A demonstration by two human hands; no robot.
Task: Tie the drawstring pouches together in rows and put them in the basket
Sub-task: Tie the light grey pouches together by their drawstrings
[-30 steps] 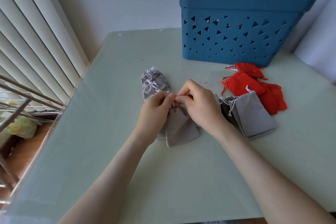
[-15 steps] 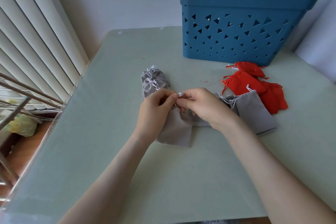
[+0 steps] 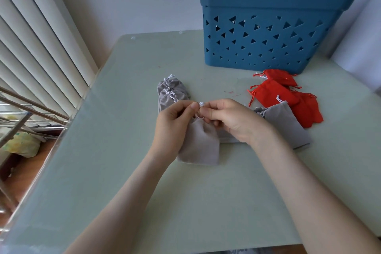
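Two hands meet over the middle of the pale green table (image 3: 115, 181). The left hand (image 3: 173, 126) and right hand (image 3: 233, 121) each pinch the white drawstring (image 3: 201, 104) between thumb and forefinger, tips almost touching. A small loop of cord shows between them. The other fingers are curled in underneath.

The cord runs down to the gathered neck of a grey pouch (image 3: 199, 144). This pouch lies flat on the table below the hands, body pointing toward the person. Judgement: a knot is being formed or drawn tight. The pouch is left lying so its weight anchors the cord while both hands work the ends.

A second grey pouch (image 3: 226, 139) lies partly beneath the right hand, just beside the first. Whether its cord is in the same pinch I cannot tell.

Behind the left hand is a bunch of grey pouches (image 3: 171, 94), necks and cords lined up together. It looks like the finished part of a row. Any link to the pouch in hand is hidden by the fingers.

Right of the hands, one loose grey pouch (image 3: 286, 128) overlaps a pile of red pouches (image 3: 274, 93). This looks like untied stock kept within reach, roughly sorted by colour.

The blue basket (image 3: 268, 33), perforated with triangles, stands at the far side of the table, just behind the red pile. Its contents are not visible. Judgement: tying is under way and the red pouches are not yet started.
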